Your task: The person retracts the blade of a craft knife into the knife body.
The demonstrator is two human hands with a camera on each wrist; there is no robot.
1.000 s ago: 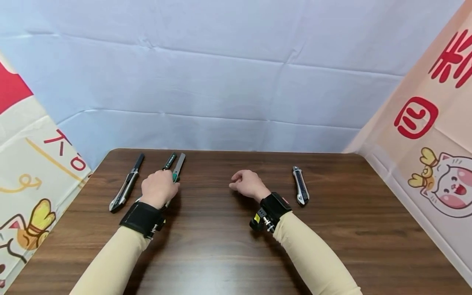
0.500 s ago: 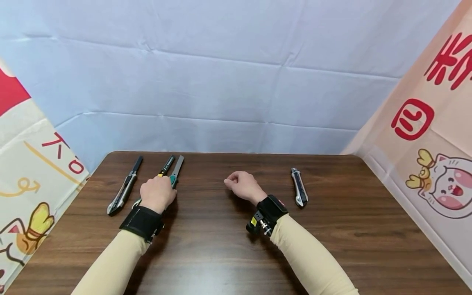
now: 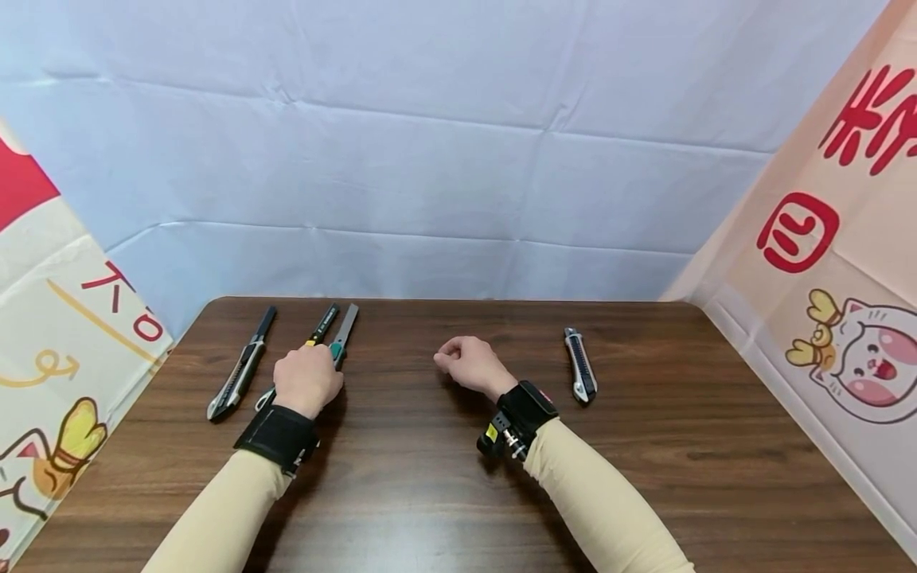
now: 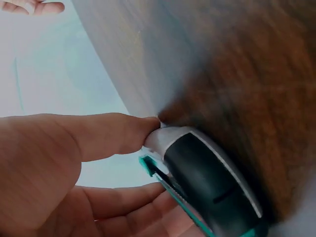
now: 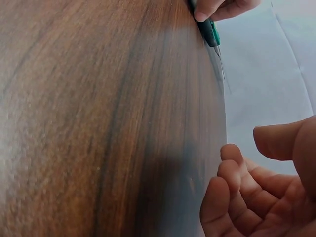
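My left hand [image 3: 308, 380] lies on the brown table [image 3: 430, 477] and grips a green utility knife [image 3: 337, 351], whose grey blade [image 3: 347, 323] points away from me. In the left wrist view my thumb and fingers [image 4: 98, 136] curl round the knife's black and grey end [image 4: 207, 182]. My right hand [image 3: 469, 364] rests at the table's middle, its fingers [image 5: 232, 197] loosely curled and holding nothing. In the right wrist view the green knife [image 5: 210, 32] shows far off, under a left fingertip [image 5: 217, 7].
A black and yellow utility knife [image 3: 324, 321] lies right beside the held one. A grey and black knife [image 3: 239, 371] lies further left, and another grey and black knife [image 3: 580, 368] lies to the right of my right hand. Cloth backdrops [image 3: 458, 159] enclose the table on three sides.
My right hand has drifted slightly to the left. My left hand keeps its hold on the green knife and has barely moved.
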